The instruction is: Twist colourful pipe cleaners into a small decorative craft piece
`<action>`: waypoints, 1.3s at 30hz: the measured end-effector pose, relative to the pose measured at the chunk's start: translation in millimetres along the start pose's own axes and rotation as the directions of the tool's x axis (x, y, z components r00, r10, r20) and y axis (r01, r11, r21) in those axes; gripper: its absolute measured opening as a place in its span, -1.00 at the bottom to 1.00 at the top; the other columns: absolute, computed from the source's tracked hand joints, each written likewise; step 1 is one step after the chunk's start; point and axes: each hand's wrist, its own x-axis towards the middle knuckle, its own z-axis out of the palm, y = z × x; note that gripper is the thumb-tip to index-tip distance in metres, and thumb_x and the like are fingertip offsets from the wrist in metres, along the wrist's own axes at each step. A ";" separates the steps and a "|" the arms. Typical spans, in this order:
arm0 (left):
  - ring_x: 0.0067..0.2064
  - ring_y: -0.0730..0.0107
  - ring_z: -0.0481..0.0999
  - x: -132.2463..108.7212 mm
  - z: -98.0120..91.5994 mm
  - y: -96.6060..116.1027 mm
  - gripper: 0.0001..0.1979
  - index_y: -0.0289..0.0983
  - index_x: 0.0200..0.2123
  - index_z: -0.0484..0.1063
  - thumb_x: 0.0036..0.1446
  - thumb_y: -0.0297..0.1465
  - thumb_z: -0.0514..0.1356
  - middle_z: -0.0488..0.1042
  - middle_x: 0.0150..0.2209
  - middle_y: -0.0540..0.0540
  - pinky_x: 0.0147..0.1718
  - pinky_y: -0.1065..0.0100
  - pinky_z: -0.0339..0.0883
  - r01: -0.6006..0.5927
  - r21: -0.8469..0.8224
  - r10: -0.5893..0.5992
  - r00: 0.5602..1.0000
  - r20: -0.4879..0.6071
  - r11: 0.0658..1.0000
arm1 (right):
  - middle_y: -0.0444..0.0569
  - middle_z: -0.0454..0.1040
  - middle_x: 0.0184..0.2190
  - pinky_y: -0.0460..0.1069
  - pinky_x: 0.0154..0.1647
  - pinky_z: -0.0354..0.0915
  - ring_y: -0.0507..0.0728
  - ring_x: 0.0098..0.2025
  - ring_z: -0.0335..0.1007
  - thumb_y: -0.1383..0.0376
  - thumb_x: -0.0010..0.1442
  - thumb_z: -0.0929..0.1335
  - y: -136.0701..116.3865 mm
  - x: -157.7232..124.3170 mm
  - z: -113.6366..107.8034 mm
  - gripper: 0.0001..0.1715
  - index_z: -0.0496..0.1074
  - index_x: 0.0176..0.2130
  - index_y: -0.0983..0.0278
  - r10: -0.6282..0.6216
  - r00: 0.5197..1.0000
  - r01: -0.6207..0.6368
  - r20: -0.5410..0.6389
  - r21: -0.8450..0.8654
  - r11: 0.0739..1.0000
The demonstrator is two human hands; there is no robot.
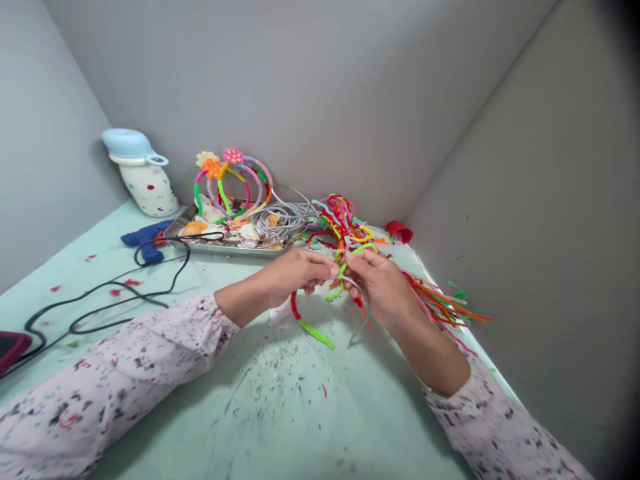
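Note:
My left hand (pixel 305 270) pinches a hair hoop whose bare grey wire (pixel 364 308) curves out to the right and down. Below that hand hangs a length wrapped in red and bright green fuzzy pipe cleaner (pixel 316 333), seemingly the hoop's other end. My right hand (pixel 377 283) is closed beside it, thumb and forefinger pinched at a thin pale pink pipe cleaner that sticks out to the left. The fingertips of both hands almost meet, and the spot between them is partly hidden. Behind them lies a tangle of coloured pipe cleaners (pixel 343 213).
A metal tray (pixel 235 251) holds finished flower hoops (pixel 233 180), grey wire hoops (pixel 287 220) and scraps. Left of it are a blue glue gun (pixel 150 240) with a black cord (pixel 95 313), and a bottle (pixel 150 187). Straight pipe cleaners (pixel 445 300) overhang the right table edge.

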 end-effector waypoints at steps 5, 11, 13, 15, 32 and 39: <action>-0.52 0.59 0.12 0.2 1.2 -0.5 -0.87 -0.33 -0.47 0.47 0.01 -0.37 0.21 0.22 -0.55 0.05 -0.55 0.45 -0.02 -0.053 0.024 0.053 0.998 -0.021 0.998 | -0.22 0.24 -0.57 -0.15 -0.64 0.14 -0.07 -0.58 0.19 0.09 0.11 0.39 0.1 -1.1 0.4 -0.65 0.28 -0.48 0.26 -0.027 0.999 0.027 -0.021 -0.009 1.000; -0.54 0.60 0.11 0.5 0.2 1.2 -0.85 -0.33 -0.36 0.48 0.04 -0.35 0.21 0.18 -0.56 0.08 -0.56 0.46 0.00 0.002 -0.030 -0.003 0.999 -0.053 1.000 | -0.20 0.35 -0.51 -0.14 -0.58 0.20 -0.06 -0.54 0.29 0.11 0.10 0.39 -3.6 0.2 -6.5 -0.74 0.36 -0.36 0.25 0.017 0.997 -0.011 0.073 -0.072 0.997; -0.54 0.61 0.12 0.8 -0.8 1.6 -0.84 -0.33 -0.34 0.46 0.05 -0.34 0.21 0.19 -0.54 0.08 -0.56 0.46 0.02 0.010 -0.044 -0.012 0.998 -0.056 0.999 | -0.19 0.39 -0.49 -0.14 -0.57 0.21 -0.06 -0.53 0.30 0.17 0.09 0.40 -4.5 0.4 -8.4 -0.78 0.38 -0.30 0.25 0.034 0.995 -0.026 0.099 -0.083 0.996; -0.54 0.62 0.14 0.9 -1.6 2.3 -0.84 -0.32 -0.33 0.46 0.04 -0.34 0.22 0.23 -0.52 0.07 -0.54 0.47 0.05 0.013 -0.058 -0.016 0.998 -0.055 0.998 | -0.20 0.39 -0.49 -0.14 -0.57 0.21 -0.07 -0.55 0.30 0.22 0.08 0.39 -4.2 0.6 -9.4 -0.82 0.38 -0.29 0.24 0.035 0.994 -0.026 0.102 -0.087 0.996; -0.45 0.59 0.30 3.9 -2.2 -0.7 -0.86 -0.32 -0.36 0.47 -0.05 -0.40 0.23 0.41 -0.40 0.00 -0.45 0.48 0.23 0.003 -0.003 -0.004 0.994 -0.109 1.000 | -0.21 0.37 -0.55 -0.13 -0.64 0.05 -0.10 -0.64 0.18 0.25 0.07 0.36 -1.8 1.2 -8.4 -0.83 0.38 -0.29 0.28 0.066 0.992 -0.046 0.104 -0.189 0.981; -0.58 0.62 0.20 3.7 -0.2 1.7 -0.88 -0.32 -0.35 0.44 -0.02 -0.43 0.20 0.27 -0.56 0.08 -0.58 0.50 0.19 0.000 0.019 0.002 0.994 -0.105 1.000 | -0.21 0.35 -0.59 -0.11 -0.65 0.03 -0.08 -0.65 0.15 0.26 0.05 0.36 -2.6 4.0 -7.3 -0.83 0.41 -0.32 0.31 0.040 0.991 -0.013 0.124 -0.212 0.977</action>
